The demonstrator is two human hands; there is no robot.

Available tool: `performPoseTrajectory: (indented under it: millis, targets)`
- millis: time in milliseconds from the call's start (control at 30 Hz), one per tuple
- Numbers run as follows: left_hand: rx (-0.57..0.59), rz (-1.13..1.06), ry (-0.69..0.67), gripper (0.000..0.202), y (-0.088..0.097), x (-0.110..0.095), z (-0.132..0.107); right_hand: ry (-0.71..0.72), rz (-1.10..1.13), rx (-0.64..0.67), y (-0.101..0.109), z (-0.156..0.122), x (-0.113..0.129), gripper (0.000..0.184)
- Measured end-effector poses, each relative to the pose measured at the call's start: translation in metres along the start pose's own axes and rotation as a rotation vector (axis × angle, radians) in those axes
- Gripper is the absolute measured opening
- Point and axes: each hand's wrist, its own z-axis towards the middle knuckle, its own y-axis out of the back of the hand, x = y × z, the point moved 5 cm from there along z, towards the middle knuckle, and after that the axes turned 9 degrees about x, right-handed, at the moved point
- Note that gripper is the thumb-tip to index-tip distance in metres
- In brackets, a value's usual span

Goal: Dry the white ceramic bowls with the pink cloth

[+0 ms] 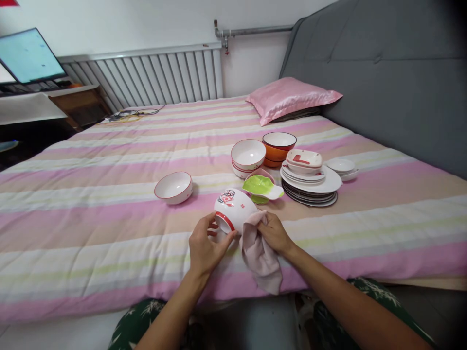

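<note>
White bowl (238,214), red marks (242,206) illegible, in grasp of left hand (205,245), pink cloth (259,255) bunched in right hand (276,234).

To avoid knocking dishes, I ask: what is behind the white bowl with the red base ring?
Behind the white bowl, rightward, show a bright green leaf-shaped dish and, farther, stacked white red-rimmed bowls. What the bowl covers cannot be seen.

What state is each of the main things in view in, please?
Held bowl: tilted sideways
Cloth: bunched, hanging
Left hand: gripping held bowl's foot
Right hand: holding cloth against held bowl
Lone bowl: upright
Red-rimmed bowls: stacked, upright
Orange bowls: stacked, upright
Plates: stacked
Green dish: face up
Monitor: lit
</note>
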Motion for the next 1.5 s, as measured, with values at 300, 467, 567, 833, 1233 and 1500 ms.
performPoseTrajectory:
  millis: [300,467,567,833,1233,1500]
  targets:
    - [-0.010,-0.015,0.040,0.053,0.001,0.000,0.001,-0.023,0.178,0.018,0.000,0.002,-0.002,0.031]
    - [-0.004,-0.058,0.123,0.055,0.000,0.007,0.000,-0.017,0.221,0.062,0.002,0.005,-0.002,0.031]
    - [-0.005,-0.096,0.169,0.057,0.000,0.011,0.002,0.002,0.177,0.121,0.001,0.006,-0.001,0.031]
    - [0.003,-0.172,0.264,0.057,0.000,0.018,0.004,0.077,-0.050,0.164,-0.002,0.005,0.007,0.018]
    - [0.032,-0.027,0.171,0.054,0.003,0.013,0.004,0.053,0.012,0.161,-0.005,0.006,0.004,0.010]
    - [-0.203,0.001,-0.079,0.058,0.029,-0.028,0.001,0.019,0.004,0.123,-0.007,0.006,0.003,0.015]
